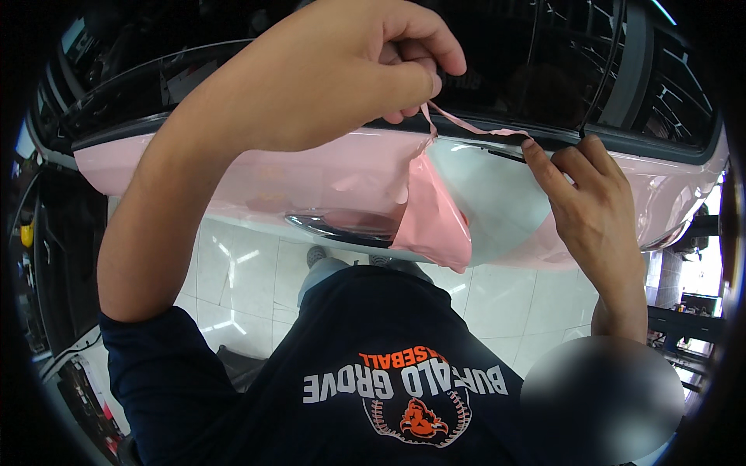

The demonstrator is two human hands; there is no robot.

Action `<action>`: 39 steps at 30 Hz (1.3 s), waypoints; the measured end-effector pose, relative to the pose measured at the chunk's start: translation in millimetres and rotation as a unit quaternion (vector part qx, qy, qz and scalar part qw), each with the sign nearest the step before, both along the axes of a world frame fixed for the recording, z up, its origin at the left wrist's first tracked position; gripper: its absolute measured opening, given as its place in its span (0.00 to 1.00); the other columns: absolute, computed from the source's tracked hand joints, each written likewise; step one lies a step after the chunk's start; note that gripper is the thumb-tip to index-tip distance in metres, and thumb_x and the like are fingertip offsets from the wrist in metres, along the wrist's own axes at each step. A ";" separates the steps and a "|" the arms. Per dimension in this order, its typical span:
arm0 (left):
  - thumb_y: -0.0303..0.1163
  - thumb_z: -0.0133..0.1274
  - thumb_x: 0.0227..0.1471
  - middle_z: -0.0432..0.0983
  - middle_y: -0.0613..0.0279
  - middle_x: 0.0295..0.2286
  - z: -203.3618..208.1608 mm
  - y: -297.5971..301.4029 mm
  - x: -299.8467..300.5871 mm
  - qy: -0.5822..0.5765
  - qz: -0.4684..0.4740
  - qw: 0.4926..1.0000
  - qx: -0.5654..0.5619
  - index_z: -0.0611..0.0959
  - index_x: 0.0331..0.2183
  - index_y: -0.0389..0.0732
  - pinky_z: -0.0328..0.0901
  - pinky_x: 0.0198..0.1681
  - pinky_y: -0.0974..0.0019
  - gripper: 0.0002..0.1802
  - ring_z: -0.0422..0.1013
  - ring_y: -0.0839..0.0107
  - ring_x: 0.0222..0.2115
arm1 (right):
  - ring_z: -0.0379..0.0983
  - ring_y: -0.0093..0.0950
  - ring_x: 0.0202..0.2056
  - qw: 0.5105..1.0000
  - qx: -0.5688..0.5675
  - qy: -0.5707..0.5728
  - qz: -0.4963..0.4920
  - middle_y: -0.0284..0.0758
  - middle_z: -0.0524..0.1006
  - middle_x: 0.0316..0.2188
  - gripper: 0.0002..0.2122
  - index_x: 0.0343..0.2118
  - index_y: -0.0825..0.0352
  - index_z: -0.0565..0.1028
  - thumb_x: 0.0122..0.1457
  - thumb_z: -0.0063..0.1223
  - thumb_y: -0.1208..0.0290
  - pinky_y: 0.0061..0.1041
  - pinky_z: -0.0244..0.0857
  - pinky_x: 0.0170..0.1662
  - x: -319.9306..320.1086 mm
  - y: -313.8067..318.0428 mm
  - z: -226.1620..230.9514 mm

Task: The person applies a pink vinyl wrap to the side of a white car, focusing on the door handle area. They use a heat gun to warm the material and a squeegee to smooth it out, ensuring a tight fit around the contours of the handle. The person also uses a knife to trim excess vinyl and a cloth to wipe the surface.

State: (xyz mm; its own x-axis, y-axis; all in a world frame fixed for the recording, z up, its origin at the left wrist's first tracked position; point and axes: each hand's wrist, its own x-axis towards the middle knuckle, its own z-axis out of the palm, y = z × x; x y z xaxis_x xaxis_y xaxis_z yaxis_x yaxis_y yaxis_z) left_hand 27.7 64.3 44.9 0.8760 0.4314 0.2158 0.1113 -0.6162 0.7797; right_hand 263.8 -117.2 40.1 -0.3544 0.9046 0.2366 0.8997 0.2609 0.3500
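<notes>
My left hand (pixel 412 58) is closed with thumb and fingers pinched on a thin strip of pink vinyl film (pixel 466 124), raised above the car door. From there the strip runs right along the lower window edge to my right hand (pixel 584 175). The right hand's fingers are bent and its tips rest at the dark window trim (pixel 567 142). A thin dark piece lies by them; what they grip is hidden. Below the left hand, a loose flap of pink film (pixel 435 221) hangs folded over the door, baring a pale green panel (pixel 497 194).
A chrome door handle (pixel 338 227) sits left of the flap. Dark window glass (pixel 497 78) spans the far side. Light floor tiles (pixel 241 272) show below the car. Dark equipment (pixel 688 326) stands at the right.
</notes>
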 end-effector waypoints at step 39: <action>0.23 0.62 0.39 0.74 0.58 0.33 -55.0 -11.4 0.8 0.017 -0.055 0.862 0.504 0.84 0.36 0.37 0.62 0.34 0.62 0.16 0.68 0.63 0.34 | 0.75 0.53 0.42 0.663 -0.394 0.550 -0.319 0.56 0.78 0.36 0.18 0.42 0.72 0.76 0.50 0.55 0.67 0.43 0.70 0.47 -140.6 -303.2 -483.0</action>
State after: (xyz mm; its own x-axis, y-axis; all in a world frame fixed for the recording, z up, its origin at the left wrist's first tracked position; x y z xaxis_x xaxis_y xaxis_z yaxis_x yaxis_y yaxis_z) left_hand 28.5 53.0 -10.0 0.9130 -0.0459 0.4053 0.0220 -0.9867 -0.1613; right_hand 123.2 -420.4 -442.9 0.1548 0.7837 -0.6015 0.5124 -0.5843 -0.6293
